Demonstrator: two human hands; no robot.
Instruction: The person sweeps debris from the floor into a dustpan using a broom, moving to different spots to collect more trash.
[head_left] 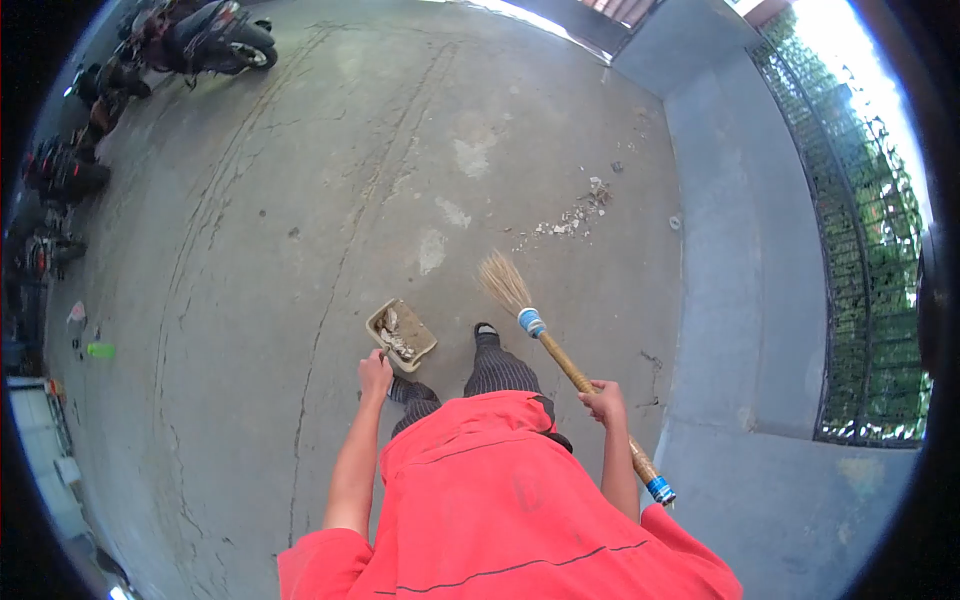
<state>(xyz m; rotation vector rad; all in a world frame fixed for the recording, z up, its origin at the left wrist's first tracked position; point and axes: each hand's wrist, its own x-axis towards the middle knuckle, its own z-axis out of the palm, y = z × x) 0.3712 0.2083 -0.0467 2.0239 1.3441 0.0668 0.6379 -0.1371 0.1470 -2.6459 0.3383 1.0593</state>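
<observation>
My left hand [375, 374] is closed at the near edge of a beige, box-shaped dustpan [422, 325]. Grey and whitish scraps [396, 337] lie inside the pan; its handle is mostly hidden by my fingers. In my right hand [604, 402] is a stick broom [562, 358], gripped around the middle of its long handle. Blue bands wrap the broom at both ends of the handle. The straw bristles [505, 282] point forward and left, to the right of the pan. A scatter of white debris [572, 220] lies on the floor beyond the bristles.
Cracked concrete floor [240, 280] spreads around me. Several parked motorcycles [215, 40] line the left side. A grey wall [715, 230] with a metal fence [850, 240] runs along the right. A green item [101, 350] lies at left.
</observation>
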